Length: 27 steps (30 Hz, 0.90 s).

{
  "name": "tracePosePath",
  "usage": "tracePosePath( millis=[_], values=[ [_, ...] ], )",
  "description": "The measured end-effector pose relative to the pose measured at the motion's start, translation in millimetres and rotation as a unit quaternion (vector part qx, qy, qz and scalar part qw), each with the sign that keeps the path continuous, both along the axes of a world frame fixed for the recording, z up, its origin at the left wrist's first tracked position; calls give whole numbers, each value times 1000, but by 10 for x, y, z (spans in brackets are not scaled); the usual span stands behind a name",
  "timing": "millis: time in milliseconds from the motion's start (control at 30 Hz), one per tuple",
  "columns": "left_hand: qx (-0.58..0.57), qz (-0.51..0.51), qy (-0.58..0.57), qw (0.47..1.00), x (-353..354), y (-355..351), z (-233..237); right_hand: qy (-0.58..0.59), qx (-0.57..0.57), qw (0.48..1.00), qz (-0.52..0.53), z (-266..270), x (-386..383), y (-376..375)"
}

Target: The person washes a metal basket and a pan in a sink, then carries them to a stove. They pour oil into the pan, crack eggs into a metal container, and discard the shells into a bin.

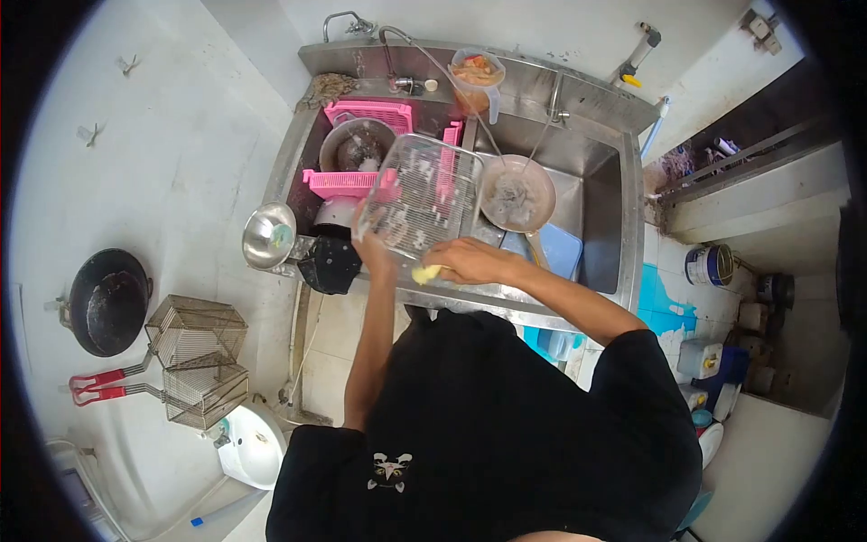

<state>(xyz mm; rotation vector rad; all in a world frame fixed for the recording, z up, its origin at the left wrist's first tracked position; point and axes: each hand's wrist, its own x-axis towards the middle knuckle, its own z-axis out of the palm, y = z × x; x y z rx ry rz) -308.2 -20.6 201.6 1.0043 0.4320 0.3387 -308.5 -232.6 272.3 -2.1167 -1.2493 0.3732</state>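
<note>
A rectangular wire mesh basket with white suds on it is tilted above the sink divider. My left hand grips its near left corner, the fingers partly hidden by the frame. My right hand is closed around a yellow sponge at the near right corner of the mesh. To the right, a round pan with a handle sits in the right basin, holding cloudy water. A blue flat piece, perhaps a board or lid, lies beside it.
Pink plastic baskets and a metal pot fill the left basin. A plastic jug stands on the back ledge. At the left edge is a steel bowl. A wok and fry baskets hang on the left wall.
</note>
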Motion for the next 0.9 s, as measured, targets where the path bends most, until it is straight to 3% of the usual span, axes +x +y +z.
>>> tracePosePath(
  millis=[33,133,233,333,467,500,667,733,900],
  values=[
    [-5,-3,-1,1000,-6,58,85,-29,27,999,17,20,-20,-49],
    [-28,-13,-20,999,42,248,299,-114,-88,962,-232,-409,312,-417],
    [-38,-5,-16,999,16,207,446,-183,40,921,-341,-424,516,-444],
    [-50,28,-17,998,54,179,473,-153,18,979,-134,-428,81,-165],
    [-54,-29,-27,998,-49,264,524,-70,33,931,-356,-354,526,-320],
    [-51,-44,-24,997,-82,277,532,-156,108,922,-338,-328,749,-447],
    [-54,-69,-35,996,-96,281,505,-169,108,895,-400,-125,1314,-550],
    [-47,-83,-32,995,-88,296,551,-228,108,892,-375,-79,1439,-493],
    [-28,-138,-40,989,-44,434,648,-239,97,934,-248,106,1686,-205]
  ],
)
